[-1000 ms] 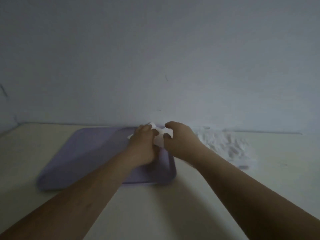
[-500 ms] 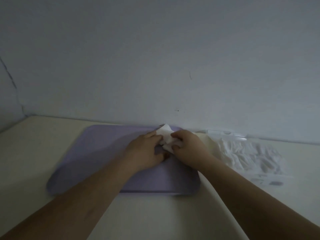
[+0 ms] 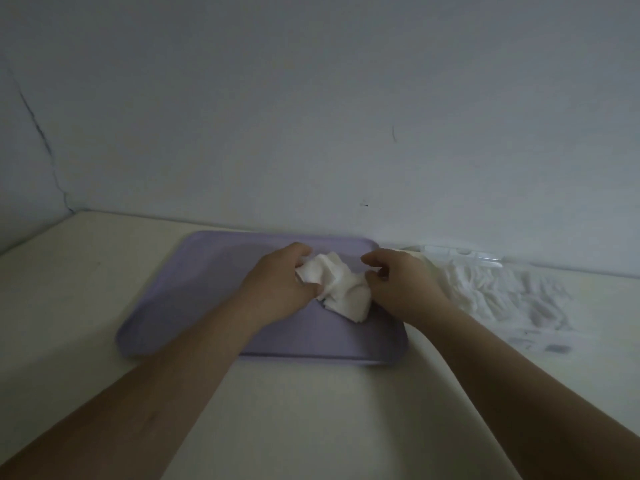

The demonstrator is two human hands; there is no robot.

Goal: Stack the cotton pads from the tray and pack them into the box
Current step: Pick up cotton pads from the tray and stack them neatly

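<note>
A lavender tray [image 3: 207,292] is seen at the centre of the frame, laid flat on a cream table [image 3: 311,427] and set close against a pale wall [image 3: 311,98]. A crumpled bunch of white cotton pads [image 3: 337,287] is found on the right half of the tray, held between the two hands.

The left hand [image 3: 280,289] is placed on the left side of the bunch. Its grip is closed on the pads: the fingers are curled over the upper left edge and the thumb is pressed in from below, so that the edge is pinched. The right hand [image 3: 403,289] is placed on the right side of the bunch. Its grip is likewise drawn together, with the curled fingertips and thumb closed on the right edge of the pads. The lower part of the bunch is rested on the tray floor.

To the right of the tray, at the middle right of the frame, a loose heap of white pads [image 3: 502,296] is seen on the table, wrapped in what appears to be clear plastic; it is blurred. A clear plastic piece [image 3: 460,254] is laid behind the heap, along the foot of the wall. Whether this is the box cannot be told.

A thin dark crack [image 3: 38,133] is seen on the wall at the upper left of the frame.
</note>
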